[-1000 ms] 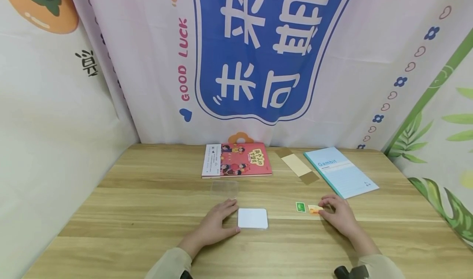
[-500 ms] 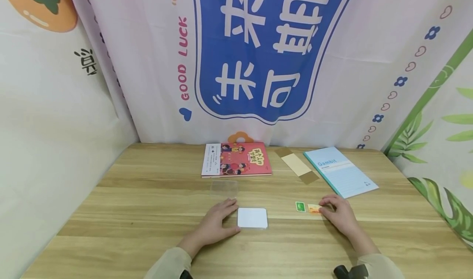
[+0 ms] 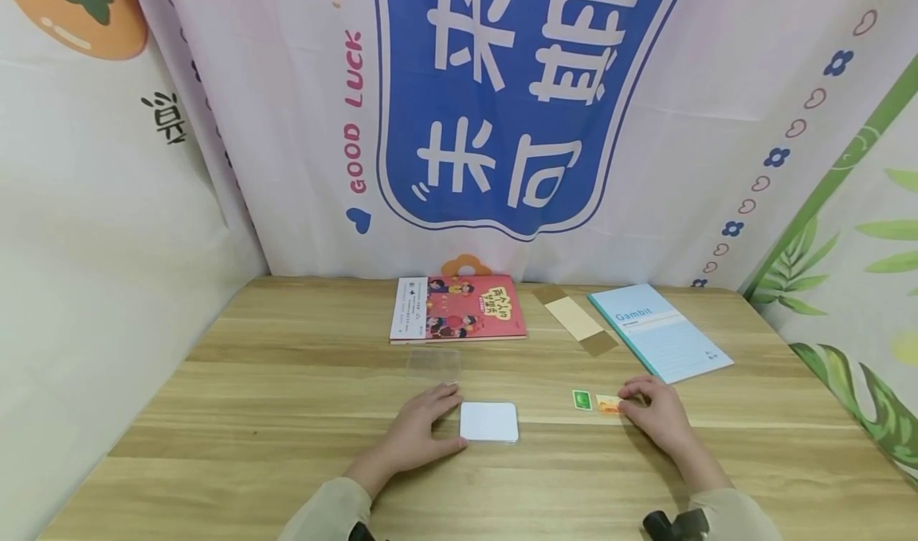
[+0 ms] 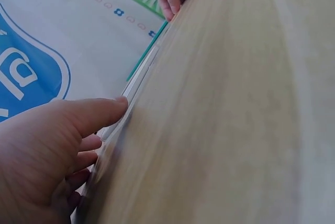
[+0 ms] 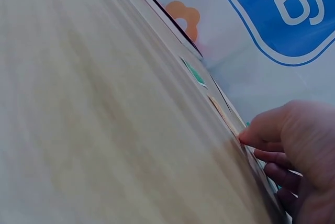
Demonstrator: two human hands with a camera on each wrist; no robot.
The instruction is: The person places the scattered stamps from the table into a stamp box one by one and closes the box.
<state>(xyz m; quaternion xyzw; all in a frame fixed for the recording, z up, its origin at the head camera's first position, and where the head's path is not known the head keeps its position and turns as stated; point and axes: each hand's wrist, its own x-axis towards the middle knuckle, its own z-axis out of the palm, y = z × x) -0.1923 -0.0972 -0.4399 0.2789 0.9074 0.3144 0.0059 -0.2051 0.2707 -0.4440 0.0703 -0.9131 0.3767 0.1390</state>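
Observation:
My left hand (image 3: 416, 433) rests on the table at the left edge of a white rounded card (image 3: 489, 421), which appears to lie in or on a clear case. Thumb and fingertips touch the card's left side, fingers spread rather than curled round it. Over on the right, my right hand (image 3: 656, 413) pinches the right end of a small orange-and-cream stamp-like slip (image 3: 608, 404) between thumb and fingertips. The slip lies low against the table. Just left of it sits a small green stamp-like piece (image 3: 582, 400) with a white border, also seen in the right wrist view.
A clear plastic lid or sheet (image 3: 433, 363) lies beyond my left hand. Farther back are a pink illustrated book (image 3: 469, 308), a cream-and-brown strip (image 3: 575, 320) and a light-blue notebook (image 3: 661, 332). A printed cloth (image 3: 301, 127) hangs behind the wooden table (image 3: 237, 437).
Thumb and fingers of my right hand have shifted slightly at the orange slip, which now looks flatter. The left hand and the card stay put.

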